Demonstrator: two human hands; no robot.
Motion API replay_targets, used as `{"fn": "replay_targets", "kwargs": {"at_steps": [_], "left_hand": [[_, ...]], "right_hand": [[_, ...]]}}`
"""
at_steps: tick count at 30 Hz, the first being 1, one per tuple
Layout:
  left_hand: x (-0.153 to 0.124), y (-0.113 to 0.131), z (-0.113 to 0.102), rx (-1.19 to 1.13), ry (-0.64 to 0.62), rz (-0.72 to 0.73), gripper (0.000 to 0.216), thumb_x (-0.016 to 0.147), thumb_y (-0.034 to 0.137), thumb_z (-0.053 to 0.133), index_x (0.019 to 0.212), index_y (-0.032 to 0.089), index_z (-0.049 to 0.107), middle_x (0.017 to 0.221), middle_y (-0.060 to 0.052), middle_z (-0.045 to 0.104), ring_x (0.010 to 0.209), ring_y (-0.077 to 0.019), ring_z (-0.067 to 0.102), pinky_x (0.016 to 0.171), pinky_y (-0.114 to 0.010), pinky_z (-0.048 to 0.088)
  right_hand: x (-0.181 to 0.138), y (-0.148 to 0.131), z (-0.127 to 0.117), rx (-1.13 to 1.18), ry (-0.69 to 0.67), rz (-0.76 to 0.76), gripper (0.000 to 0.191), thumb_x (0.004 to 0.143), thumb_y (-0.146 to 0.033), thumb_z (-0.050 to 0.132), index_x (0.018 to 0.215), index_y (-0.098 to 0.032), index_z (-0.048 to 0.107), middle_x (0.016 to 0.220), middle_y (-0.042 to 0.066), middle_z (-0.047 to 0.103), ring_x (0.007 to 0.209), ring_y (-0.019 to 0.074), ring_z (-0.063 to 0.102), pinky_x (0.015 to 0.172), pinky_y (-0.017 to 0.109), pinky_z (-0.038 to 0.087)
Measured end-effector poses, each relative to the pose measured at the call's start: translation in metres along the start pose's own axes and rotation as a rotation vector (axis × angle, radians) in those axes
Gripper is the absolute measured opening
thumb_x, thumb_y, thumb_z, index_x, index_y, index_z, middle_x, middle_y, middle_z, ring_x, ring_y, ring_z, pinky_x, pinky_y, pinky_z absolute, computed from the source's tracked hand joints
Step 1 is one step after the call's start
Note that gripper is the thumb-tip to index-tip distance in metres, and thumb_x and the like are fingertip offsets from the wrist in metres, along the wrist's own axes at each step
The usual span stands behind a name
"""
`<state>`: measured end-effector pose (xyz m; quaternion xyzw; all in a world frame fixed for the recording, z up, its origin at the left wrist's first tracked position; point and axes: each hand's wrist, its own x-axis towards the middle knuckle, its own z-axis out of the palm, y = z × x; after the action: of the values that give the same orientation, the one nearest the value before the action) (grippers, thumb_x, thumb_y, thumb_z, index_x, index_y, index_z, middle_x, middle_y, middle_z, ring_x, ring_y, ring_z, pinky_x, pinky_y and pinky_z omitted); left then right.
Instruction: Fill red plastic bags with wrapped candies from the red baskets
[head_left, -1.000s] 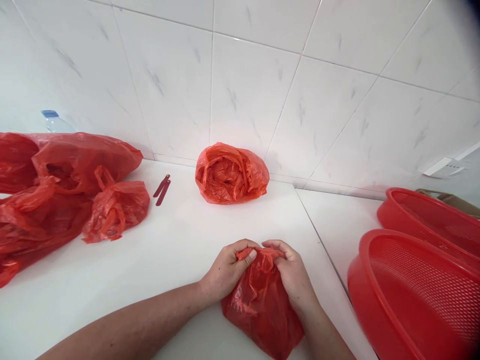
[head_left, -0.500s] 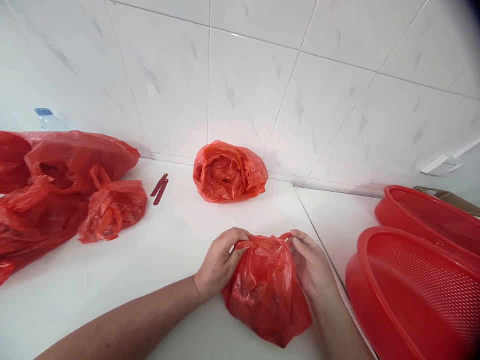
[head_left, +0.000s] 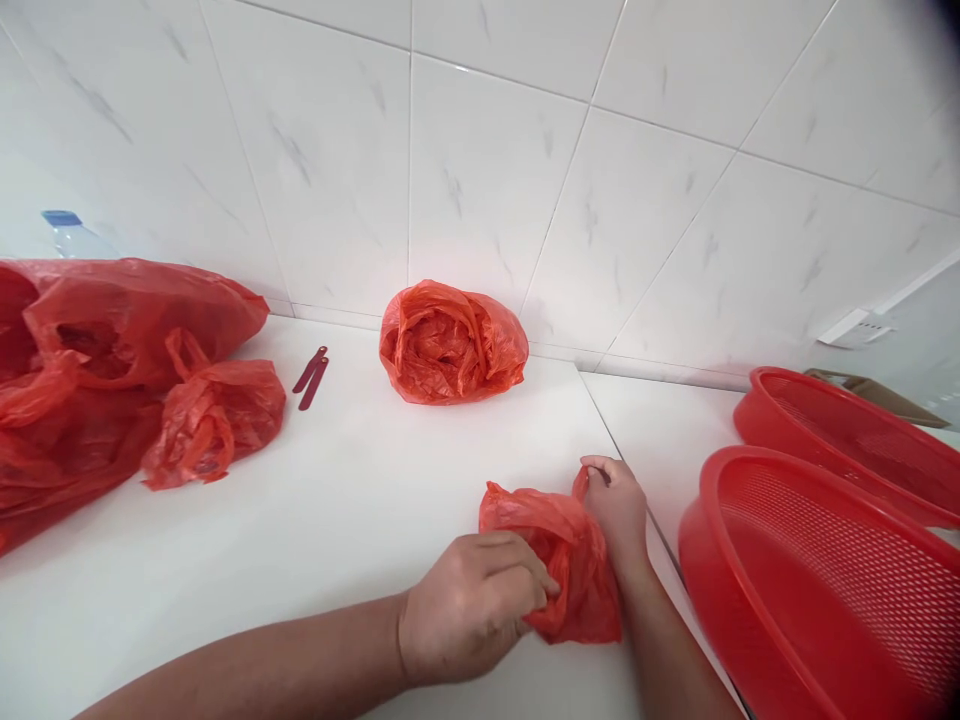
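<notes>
A thin red plastic bag (head_left: 592,595) lies crumpled on the white table in front of me, between my two hands. Closed in a pinch, my right hand (head_left: 619,505) grips one upper corner or handle of it. My left hand (head_left: 480,605) reaches across the bag's near left side, its fingers curled together on the plastic around the middle. Part of the bag is covered by that hand. Farther back, against the tiled wall, sits a rolled bundle of red plastic bags (head_left: 454,345).
Several red plastic bags (head_left: 150,310) are heaped at the left, with a small tied one (head_left: 225,415) in front. A folding dark red tool (head_left: 311,378) lies beside them. A clear bottle (head_left: 75,238) stands behind. Two red plastic baskets (head_left: 817,590) stand at the right.
My left hand has moved from the bag's upper left corner down and toward its middle. The bag has folded over and looks shorter. My right hand still holds its corner.
</notes>
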<state>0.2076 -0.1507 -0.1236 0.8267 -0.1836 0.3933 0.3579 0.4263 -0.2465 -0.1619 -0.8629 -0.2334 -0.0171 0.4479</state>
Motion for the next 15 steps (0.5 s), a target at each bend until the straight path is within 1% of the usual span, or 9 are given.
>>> {"fn": "replay_targets", "kwargs": {"at_steps": [2, 5, 7, 8, 9, 11, 12, 13, 15], "left_hand": [[0.003, 0.008, 0.001, 0.045, -0.019, 0.064, 0.013, 0.083, 0.007, 0.046, 0.076, 0.018, 0.048, 0.073, -0.007, 0.068, 0.063, -0.0143, 0.060, 0.060, -0.025, 0.049], [0.005, 0.014, 0.002, 0.106, -0.040, 0.132, 0.019, 0.085, 0.010, 0.044, 0.068, 0.019, 0.045, 0.061, -0.003, 0.062, 0.054, -0.0120, 0.053, 0.055, -0.025, 0.045], [0.002, 0.014, 0.005, 0.138, -0.063, 0.164, 0.026, 0.089, 0.016, 0.042, 0.064, 0.019, 0.046, 0.060, -0.002, 0.061, 0.054, -0.0110, 0.053, 0.058, -0.024, 0.046], [0.000, 0.012, 0.006, 0.149, -0.075, 0.174, 0.029, 0.092, 0.019, 0.041, 0.064, 0.019, 0.048, 0.063, -0.002, 0.062, 0.056, -0.0106, 0.054, 0.062, -0.023, 0.047], [-0.003, 0.010, 0.008, 0.160, -0.091, 0.159, 0.029, 0.094, 0.022, 0.039, 0.067, 0.019, 0.052, 0.069, -0.002, 0.065, 0.062, -0.0105, 0.058, 0.069, -0.022, 0.048], [-0.010, 0.004, 0.012, 0.203, -0.129, 0.089, 0.026, 0.095, 0.028, 0.040, 0.081, 0.020, 0.060, 0.091, -0.003, 0.070, 0.087, -0.0127, 0.063, 0.089, -0.023, 0.045], [-0.013, 0.000, 0.014, 0.246, -0.138, 0.043, 0.023, 0.094, 0.031, 0.042, 0.090, 0.022, 0.063, 0.104, -0.004, 0.069, 0.102, -0.0151, 0.060, 0.098, -0.025, 0.041], [-0.015, -0.003, 0.016, 0.307, -0.138, 0.003, 0.022, 0.093, 0.035, 0.045, 0.099, 0.024, 0.063, 0.115, -0.004, 0.065, 0.115, -0.0183, 0.054, 0.104, -0.029, 0.036], [-0.018, -0.009, 0.018, 0.455, -0.126, -0.070, 0.029, 0.091, 0.039, 0.047, 0.116, 0.027, 0.059, 0.134, -0.006, 0.053, 0.129, -0.0255, 0.041, 0.108, -0.041, 0.030]], "right_hand": [[0.000, 0.000, 0.002, -0.040, -0.011, -0.023, 0.027, 0.077, -0.029, 0.041, 0.086, -0.020, 0.065, 0.099, 0.007, 0.064, 0.092, 0.0214, 0.059, 0.082, 0.034, 0.044], [-0.002, -0.002, 0.005, -0.075, -0.038, -0.050, 0.028, 0.076, -0.029, 0.040, 0.085, -0.021, 0.065, 0.099, 0.006, 0.064, 0.093, 0.0217, 0.058, 0.083, 0.034, 0.044], [-0.004, -0.002, 0.005, -0.073, -0.065, -0.066, 0.028, 0.075, -0.030, 0.040, 0.083, -0.020, 0.065, 0.100, 0.007, 0.064, 0.095, 0.0231, 0.058, 0.085, 0.035, 0.043], [-0.004, -0.002, 0.004, -0.067, -0.079, -0.066, 0.029, 0.075, -0.031, 0.041, 0.085, -0.020, 0.066, 0.100, 0.008, 0.065, 0.095, 0.0239, 0.058, 0.084, 0.036, 0.043], [-0.004, -0.001, 0.003, -0.060, -0.097, -0.062, 0.030, 0.075, -0.033, 0.042, 0.087, -0.019, 0.066, 0.100, 0.008, 0.065, 0.095, 0.0249, 0.059, 0.083, 0.036, 0.044], [-0.003, 0.001, 0.002, -0.065, -0.136, -0.011, 0.039, 0.075, -0.044, 0.047, 0.103, -0.021, 0.064, 0.095, 0.007, 0.068, 0.087, 0.0250, 0.062, 0.076, 0.036, 0.047], [-0.003, 0.003, 0.002, -0.079, -0.170, 0.003, 0.044, 0.076, -0.050, 0.049, 0.108, -0.023, 0.062, 0.093, 0.006, 0.069, 0.083, 0.0244, 0.064, 0.072, 0.035, 0.048], [-0.004, 0.003, 0.004, -0.092, -0.209, -0.004, 0.047, 0.075, -0.054, 0.049, 0.109, -0.024, 0.062, 0.092, 0.005, 0.070, 0.080, 0.0235, 0.065, 0.069, 0.034, 0.049], [-0.010, 0.002, 0.010, -0.107, -0.247, -0.095, 0.046, 0.075, -0.059, 0.047, 0.103, -0.026, 0.065, 0.092, 0.002, 0.072, 0.078, 0.0215, 0.066, 0.066, 0.030, 0.051]]}}
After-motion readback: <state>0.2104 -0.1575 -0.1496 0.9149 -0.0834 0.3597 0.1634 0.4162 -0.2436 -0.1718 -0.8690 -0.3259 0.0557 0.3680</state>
